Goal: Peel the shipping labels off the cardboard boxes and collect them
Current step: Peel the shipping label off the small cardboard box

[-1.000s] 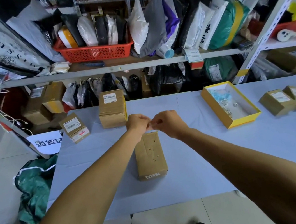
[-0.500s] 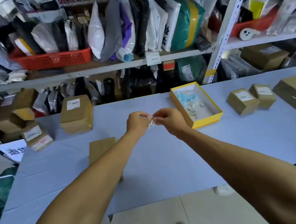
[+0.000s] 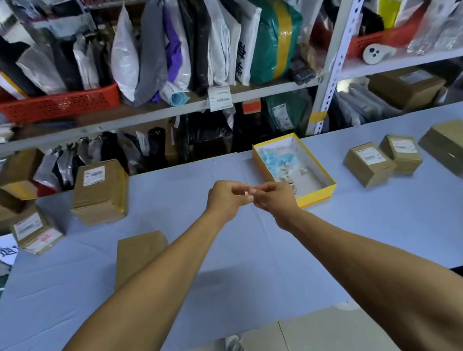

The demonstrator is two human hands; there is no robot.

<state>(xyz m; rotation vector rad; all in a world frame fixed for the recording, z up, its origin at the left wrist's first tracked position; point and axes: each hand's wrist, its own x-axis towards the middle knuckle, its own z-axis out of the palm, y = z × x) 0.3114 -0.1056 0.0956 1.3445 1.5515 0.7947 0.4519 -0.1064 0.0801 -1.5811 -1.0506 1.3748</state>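
Note:
My left hand (image 3: 225, 200) and my right hand (image 3: 278, 198) meet above the table, fingers curled, pinching a small crumpled white label piece (image 3: 246, 193) between them. Just right of them stands the open yellow box (image 3: 328, 192) holding peeled labels. A bare cardboard box (image 3: 139, 253) lies at lower left, partly behind my left forearm. Labelled boxes stand at the left (image 3: 99, 189), at the far left edge (image 3: 36, 232), and at the right (image 3: 368, 163) (image 3: 404, 152). A bigger brown box (image 3: 459, 146) lies at the far right.
The table has a pale blue cover (image 3: 407, 225). Behind it run metal shelves (image 3: 157, 113) packed with mailer bags, a red basket (image 3: 53, 104) and more cartons. The floor and my shoe (image 3: 235, 348) show below the table's front edge.
My view swung to the right, so the bare box slid from under my hands to the lower left. Both hands, still together on the label piece, now hover beside the yellow box.

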